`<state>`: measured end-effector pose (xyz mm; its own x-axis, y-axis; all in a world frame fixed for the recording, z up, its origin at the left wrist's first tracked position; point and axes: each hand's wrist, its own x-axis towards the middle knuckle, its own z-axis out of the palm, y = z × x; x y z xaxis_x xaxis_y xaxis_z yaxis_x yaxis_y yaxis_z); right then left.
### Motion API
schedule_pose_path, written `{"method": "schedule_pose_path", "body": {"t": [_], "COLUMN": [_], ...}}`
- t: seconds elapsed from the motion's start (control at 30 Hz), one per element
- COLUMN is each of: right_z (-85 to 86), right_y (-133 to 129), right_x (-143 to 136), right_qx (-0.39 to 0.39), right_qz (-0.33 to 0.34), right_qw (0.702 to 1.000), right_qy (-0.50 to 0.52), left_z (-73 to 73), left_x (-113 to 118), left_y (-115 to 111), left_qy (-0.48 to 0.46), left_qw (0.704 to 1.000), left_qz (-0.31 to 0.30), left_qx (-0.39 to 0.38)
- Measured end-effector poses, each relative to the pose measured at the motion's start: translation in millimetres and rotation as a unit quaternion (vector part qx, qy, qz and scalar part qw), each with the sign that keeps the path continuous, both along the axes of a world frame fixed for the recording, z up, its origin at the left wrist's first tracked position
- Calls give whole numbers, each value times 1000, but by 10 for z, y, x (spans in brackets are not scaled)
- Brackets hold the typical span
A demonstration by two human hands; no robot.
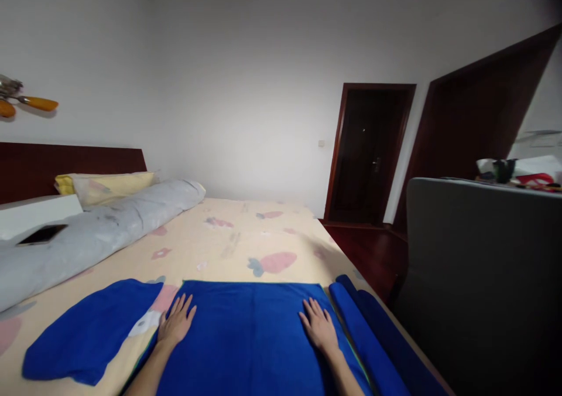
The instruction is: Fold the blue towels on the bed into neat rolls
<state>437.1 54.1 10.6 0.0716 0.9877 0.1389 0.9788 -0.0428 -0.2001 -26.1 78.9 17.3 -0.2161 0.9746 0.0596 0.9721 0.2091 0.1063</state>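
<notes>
A blue cloth [246, 337] lies spread flat on the bed, with a faint crease down its middle. My left hand [176, 321] rests on its left edge, palm down and fingers apart. On the cloth's right side lies my right hand [319, 325], also flat with spread fingers. Neither hand grips anything. Left of my left hand is a separate blue cloth piece [92, 331] with a curved outline. Along the right, long folded or rolled blue cloths [366, 337] lie beside the spread one. The near edge of the spread cloth is out of frame.
The bed sheet [228, 238] has carrot prints. A long grey bundle [109, 229] crosses the bed's left side, with a phone-like dark object [43, 234] on it. A pillow [114, 186] lies behind. A grey chair back or panel [478, 279] stands right; a dark door [366, 156] is beyond.
</notes>
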Motion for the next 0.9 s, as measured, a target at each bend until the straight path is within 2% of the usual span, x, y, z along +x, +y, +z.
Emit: {"method": "schedule_pose_path", "body": {"t": [0.07, 0.13, 0.17, 0.23, 0.3, 0.33, 0.4, 0.43, 0.47, 0.53, 0.67, 0.77, 0.83, 0.9], "right_z": [-31, -17, 4, 60, 110, 126, 140, 140, 137, 128, 90, 24, -32, -81], "right_y": [43, 81, 98, 128, 166, 191, 256, 296, 339, 427, 558, 602, 614, 618], "right_x": [104, -3, -135, -510, -930, -1113, -1354, -1395, -1379, -1193, -451, 103, 352, 485], "right_qx": [9, 28, 36, 32, 4, -4, -13, -13, -14, -16, -23, -27, -23, -13], "right_qz": [-54, -57, -31, 68, 178, 210, 235, 228, 214, 170, 59, -24, -58, -70], "right_qw": [998, 998, 999, 997, 983, 976, 971, 972, 976, 984, 998, 999, 998, 997], "right_qy": [-18, -17, -7, 26, 51, 54, 53, 51, 50, 45, 31, 15, -2, -13], "left_z": [-5, 19, 35, 61, 63, 55, 29, 15, 3, -7, 16, 29, 20, 9], "left_x": [-9, 203, 379, 814, 1252, 1433, 1661, 1694, 1672, 1484, 807, 349, 153, 52], "left_y": [6, 22, 34, 64, 106, 132, 196, 233, 272, 349, 457, 472, 459, 442], "left_qy": [16, 36, 41, 29, -9, -25, -40, -42, -41, -39, -31, -29, -25, -16], "left_qw": [999, 999, 999, 996, 983, 978, 974, 976, 979, 987, 997, 999, 999, 1000], "left_qz": [30, 33, 10, -85, -181, -209, -223, -214, -197, -155, -70, -29, -6, 17], "left_qx": [4, 14, 20, 21, 3, -8, -19, -19, -16, -10, -14, -23, -20, -8]}}
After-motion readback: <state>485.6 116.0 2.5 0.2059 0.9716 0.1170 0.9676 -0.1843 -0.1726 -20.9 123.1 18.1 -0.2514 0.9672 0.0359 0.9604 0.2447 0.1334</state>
